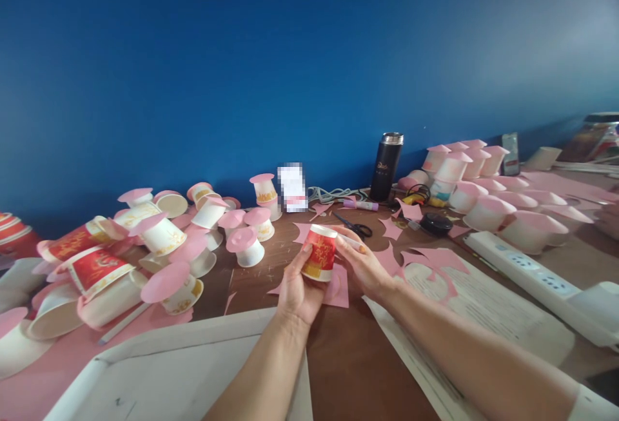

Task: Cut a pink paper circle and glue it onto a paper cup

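Note:
My left hand is wrapped round a red paper cup with gold print, held a little above the table. White bands show at the cup's upper and lower edges. Against its right side rest the fingers of my right hand, which also grips a small pale tube-like thing; its kind is unclear. Beneath the cup lies a piece of pink paper. Just beyond my right hand are black-handled scissors and a purple glue stick.
Paper cups with pink discs crowd the left; more pink-topped cups stand right. A black thermos stands by the blue wall. Pink scraps, a power strip, printed sheets and a white board surround my arms.

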Available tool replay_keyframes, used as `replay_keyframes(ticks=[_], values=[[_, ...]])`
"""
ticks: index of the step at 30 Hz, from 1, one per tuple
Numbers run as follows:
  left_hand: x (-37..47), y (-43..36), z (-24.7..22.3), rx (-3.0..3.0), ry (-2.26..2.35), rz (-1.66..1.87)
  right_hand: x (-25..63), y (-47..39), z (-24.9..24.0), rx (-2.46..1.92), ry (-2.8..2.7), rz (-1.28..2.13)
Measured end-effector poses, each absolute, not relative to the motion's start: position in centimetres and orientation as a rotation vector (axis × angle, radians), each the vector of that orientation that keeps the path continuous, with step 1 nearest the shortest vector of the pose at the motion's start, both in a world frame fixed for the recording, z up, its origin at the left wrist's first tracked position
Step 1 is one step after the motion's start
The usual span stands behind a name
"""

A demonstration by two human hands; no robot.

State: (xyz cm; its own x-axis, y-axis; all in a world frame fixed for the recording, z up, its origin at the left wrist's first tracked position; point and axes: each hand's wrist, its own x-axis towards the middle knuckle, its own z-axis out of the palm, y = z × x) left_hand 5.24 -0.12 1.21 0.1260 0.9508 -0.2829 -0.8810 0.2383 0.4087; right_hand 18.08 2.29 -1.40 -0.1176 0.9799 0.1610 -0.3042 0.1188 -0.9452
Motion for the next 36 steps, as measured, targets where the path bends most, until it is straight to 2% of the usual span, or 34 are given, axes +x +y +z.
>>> replay_keyframes(ticks=[5, 13, 15, 19, 27, 36], values=[[5.4, -0.2, 0.9, 0.157, 0.533, 1.352, 17.4, 1.6, -0.9, -0.689, -1.122, 1.460], [6.0, -0.8, 0.6, 0.236, 0.590, 1.212, 17.6, 2.4, -1.7, -0.775, -1.103, 1.358], [6.0, -0.7, 0.5, 0.213, 0.608, 1.222, 17.6, 2.5, -2.0, -0.870, -1.172, 1.243], [6.0, -0.2, 0.1, 0.231, 0.633, 1.326, 18.1, 2.5, -2.0, -1.037, -1.262, 0.749], [5.9, 0.1, -0.3, 0.185, 0.674, 1.388, 19.0, -0.1, 0.6, -0.847, -1.663, 0.155], [6.0, 0.0, -0.5, 0.311, 0.657, 1.398, 18.9, 0.0, 0.9, -0.859, -1.796, -0.037]])
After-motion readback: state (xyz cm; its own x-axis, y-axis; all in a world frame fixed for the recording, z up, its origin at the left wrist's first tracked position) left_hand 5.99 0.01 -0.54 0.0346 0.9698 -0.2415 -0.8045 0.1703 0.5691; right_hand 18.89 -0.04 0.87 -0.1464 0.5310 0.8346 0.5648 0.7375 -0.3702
